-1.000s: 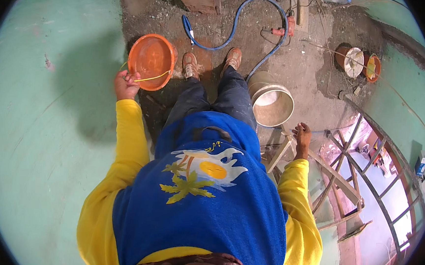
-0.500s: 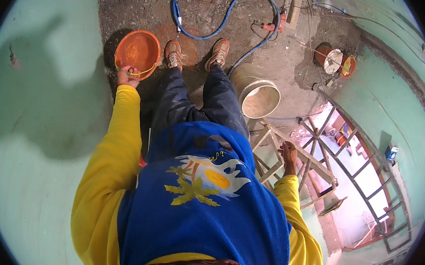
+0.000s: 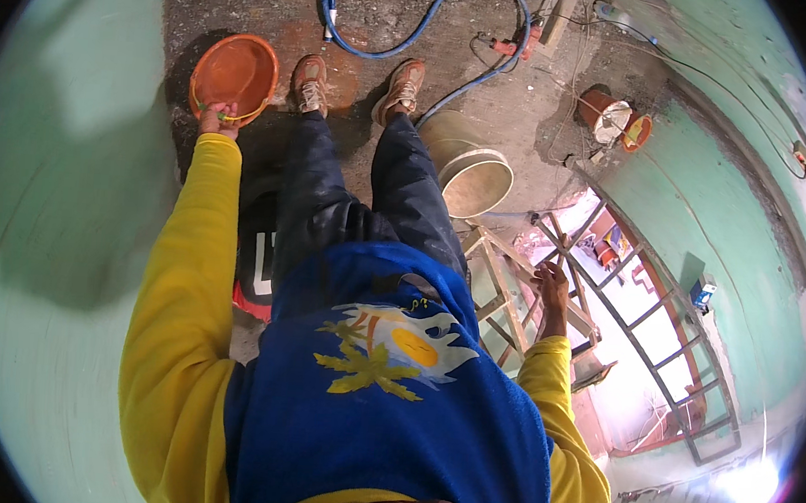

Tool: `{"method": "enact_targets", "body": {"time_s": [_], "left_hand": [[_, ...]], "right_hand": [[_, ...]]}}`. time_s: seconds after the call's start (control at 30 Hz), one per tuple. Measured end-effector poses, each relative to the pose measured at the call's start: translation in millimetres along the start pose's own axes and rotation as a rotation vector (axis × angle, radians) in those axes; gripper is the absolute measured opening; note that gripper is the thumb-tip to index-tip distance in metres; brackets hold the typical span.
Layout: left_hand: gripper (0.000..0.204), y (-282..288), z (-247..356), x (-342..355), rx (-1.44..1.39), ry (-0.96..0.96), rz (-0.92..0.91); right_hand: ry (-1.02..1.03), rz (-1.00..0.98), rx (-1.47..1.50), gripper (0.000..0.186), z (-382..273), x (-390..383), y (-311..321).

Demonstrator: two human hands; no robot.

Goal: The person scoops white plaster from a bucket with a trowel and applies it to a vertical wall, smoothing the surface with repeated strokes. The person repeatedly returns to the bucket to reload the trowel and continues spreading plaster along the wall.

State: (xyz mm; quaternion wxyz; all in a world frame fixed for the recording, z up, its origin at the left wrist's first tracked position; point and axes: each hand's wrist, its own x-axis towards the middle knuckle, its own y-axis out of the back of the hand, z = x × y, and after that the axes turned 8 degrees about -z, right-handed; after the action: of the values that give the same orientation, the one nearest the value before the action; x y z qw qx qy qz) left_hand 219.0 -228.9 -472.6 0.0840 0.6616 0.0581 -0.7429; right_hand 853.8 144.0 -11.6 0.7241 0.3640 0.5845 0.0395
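An orange plastic bucket (image 3: 238, 70) hangs at the upper left, beside my feet and close to the wall. My left hand (image 3: 218, 119) is closed round its thin yellow-green handle. The inside of the bucket is orange and shows no clear contents. My right hand (image 3: 552, 288) hangs at my right side with loosely bent fingers and nothing visible in it. Behind that hand stands a wooden trestle (image 3: 495, 267); I see no clear contact between them.
A large pale bucket (image 3: 478, 184) stands by my right leg. A blue hose (image 3: 428, 34) curves over the rough floor near a red power tool (image 3: 528, 43). Two smaller buckets (image 3: 603, 114) (image 3: 637, 133) stand farther right. A metal grille (image 3: 642, 310) is beside the bright opening.
My view has shifted, so the floor things sit further left and higher. My left hand still carries the bucket. A bright light has come into view at the lower right.
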Motion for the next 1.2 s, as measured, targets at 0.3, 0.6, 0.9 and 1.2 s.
{"method": "enact_targets", "body": {"time_s": [0.3, 0.6, 0.9, 1.2], "left_hand": [[0.025, -12.3, 17.4, 4.5, 0.111, 0.007, 0.056], [0.044, -91.2, 39.6, -30.1, 0.409, -0.082, -0.235], [0.056, -143.4, 62.3, -84.8, 0.83, -0.342, -0.375], [0.038, -82.1, 27.5, -63.7, 0.994, 0.11, -0.371]], "right_hand": [[0.006, -0.002, 0.024, 0.046, -15.3, -8.9, -6.3], [0.024, -0.082, 0.09, 0.043, -25.9, 7.6, -41.7], [0.168, -0.062, 0.291, 0.036, 9.3, 29.7, -63.2], [0.34, 0.272, 0.195, 0.026, 11.1, 72.5, -12.5]]}}
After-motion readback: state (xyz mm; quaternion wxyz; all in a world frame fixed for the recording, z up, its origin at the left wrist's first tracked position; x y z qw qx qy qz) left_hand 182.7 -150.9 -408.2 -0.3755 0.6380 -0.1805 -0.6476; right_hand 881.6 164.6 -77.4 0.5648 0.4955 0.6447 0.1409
